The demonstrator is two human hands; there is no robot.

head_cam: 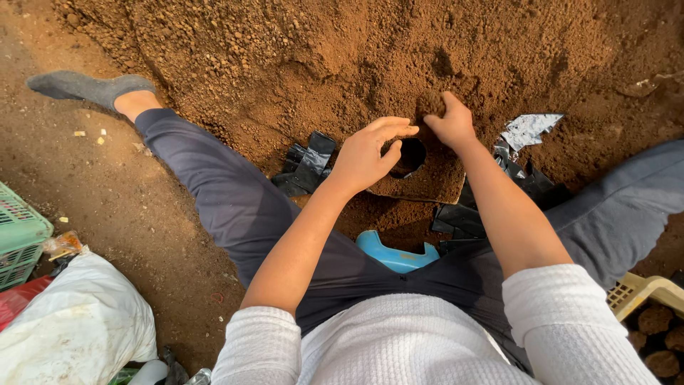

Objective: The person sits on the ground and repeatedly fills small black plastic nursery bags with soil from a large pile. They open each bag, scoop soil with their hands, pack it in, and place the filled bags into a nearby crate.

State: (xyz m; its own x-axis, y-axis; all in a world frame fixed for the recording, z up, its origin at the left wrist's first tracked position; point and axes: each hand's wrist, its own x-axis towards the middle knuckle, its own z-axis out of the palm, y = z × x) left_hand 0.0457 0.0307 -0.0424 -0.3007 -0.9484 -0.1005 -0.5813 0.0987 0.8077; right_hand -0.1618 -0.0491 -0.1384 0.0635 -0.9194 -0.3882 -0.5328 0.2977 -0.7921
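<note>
Seated person filling a small black bag with soil.

Left hand [367, 153], fingers apart, steadies the soft, floppy soil-dusted bag [420, 175] at its rim between the legs; right hand [450, 121] is clamped on a crumbly soil clump [430, 104] above it.

The soil-filled bag [420, 178] sits before the soil heap [370, 50], between the person's legs; flat bags [306, 167] lie left of it, the scoop [395, 255] nearer (toward the body).

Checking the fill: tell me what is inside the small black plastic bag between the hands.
The small black plastic bag shows only a dark open mouth. Soil coats its outside, and the left hand covers one edge, so its depth stays hidden.
</note>
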